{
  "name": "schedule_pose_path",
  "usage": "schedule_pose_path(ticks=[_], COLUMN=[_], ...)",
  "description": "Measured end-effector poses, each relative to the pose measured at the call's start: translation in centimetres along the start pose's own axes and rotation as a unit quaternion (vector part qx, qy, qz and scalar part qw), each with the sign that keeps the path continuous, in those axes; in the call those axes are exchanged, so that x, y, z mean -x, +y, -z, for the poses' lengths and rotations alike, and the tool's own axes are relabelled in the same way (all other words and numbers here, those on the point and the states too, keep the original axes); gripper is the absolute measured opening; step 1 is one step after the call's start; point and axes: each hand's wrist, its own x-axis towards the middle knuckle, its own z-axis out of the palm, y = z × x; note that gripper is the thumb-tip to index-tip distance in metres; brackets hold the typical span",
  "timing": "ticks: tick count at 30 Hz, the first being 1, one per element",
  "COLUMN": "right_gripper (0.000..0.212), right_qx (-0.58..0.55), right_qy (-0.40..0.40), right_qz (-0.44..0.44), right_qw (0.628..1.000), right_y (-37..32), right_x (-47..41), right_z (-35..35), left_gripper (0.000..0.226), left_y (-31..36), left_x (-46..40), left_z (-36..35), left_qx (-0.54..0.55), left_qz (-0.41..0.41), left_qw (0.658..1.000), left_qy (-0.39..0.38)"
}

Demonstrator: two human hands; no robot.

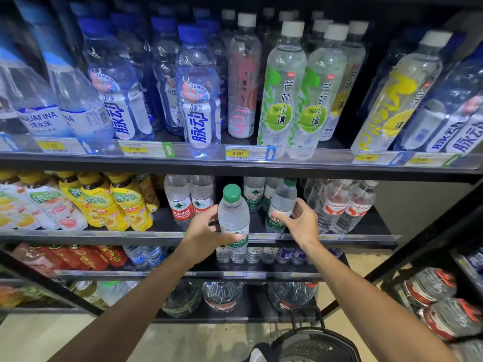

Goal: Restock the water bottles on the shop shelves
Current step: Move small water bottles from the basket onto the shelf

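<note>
My left hand (206,231) grips a green-capped water bottle (233,218) upright, just in front of the middle shelf (104,235). My right hand (300,223) curls its fingers round a second green-capped bottle (281,207), tilted at the shelf's near edge. Red-labelled water bottles (189,199) stand to the left of them, and more green-labelled bottles (253,193) stand farther back.

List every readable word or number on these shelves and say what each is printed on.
"AQUAFINA": clear bottle label, top shelf.
"5.00": yellow price tag.
"2.00": price tag and another.
"0糖 脉动": blue-capped bottle.
"芒顿小镇": green-apple bottle.
"农夫山泉": red-labelled bottle.
Barcodes and small print: unreadable.
</note>
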Motion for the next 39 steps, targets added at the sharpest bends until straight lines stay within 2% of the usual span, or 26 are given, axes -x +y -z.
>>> schedule_pose_path(ticks=[4,7,11,18,22,27,34,39], right_gripper=[0.052,0.061,0.059,0.062,0.056,0.059,0.061,0.058], right_qx=[0.029,0.048,0.051,0.043,0.038,0.042,0.074,0.144], right_qy=[-0.025,-0.035,-0.038,-0.046,-0.048,-0.051,-0.050,-0.085], right_qz=[0.005,0.010,0.015,0.013,-0.001,-0.011,-0.026,-0.037], right_qw=[0.999,0.998,0.998,0.998,0.998,0.998,0.996,0.985], right_y=[0.8,1.2,1.5,1.8,1.9,1.8,1.6,1.4], right_x=[-0.6,-0.4,-0.4,-0.6,-0.8,-0.9,-1.4,-1.3], right_z=[0.0,0.0,0.0,0.2,0.2,0.2,-0.3,-0.2], left_gripper=[0.060,0.064,0.071,0.060,0.057,0.059,0.075,0.070], left_y=[0.1,-0.1,-1.3,-3.5,-4.3,-5.1,-6.3,-7.9], left_x=[-1.5,-3.0,-5.0,-7.8,-8.6,-9.5,-9.7,-9.9], left_z=[-0.9,-1.6,-2.6,-4.0,-4.7,-5.5,-5.6,-5.8], left_qx=[0.012,-0.030,-0.087,-0.080,-0.088,-0.056,-0.041,-0.096], left_qz=[-0.043,-0.092,-0.131,-0.028,0.006,0.041,0.030,0.041], left_qw=[0.999,0.995,0.987,0.996,0.995,0.995,0.996,0.994], left_qy=[0.011,0.017,0.018,0.023,0.051,0.070,0.077,0.044])
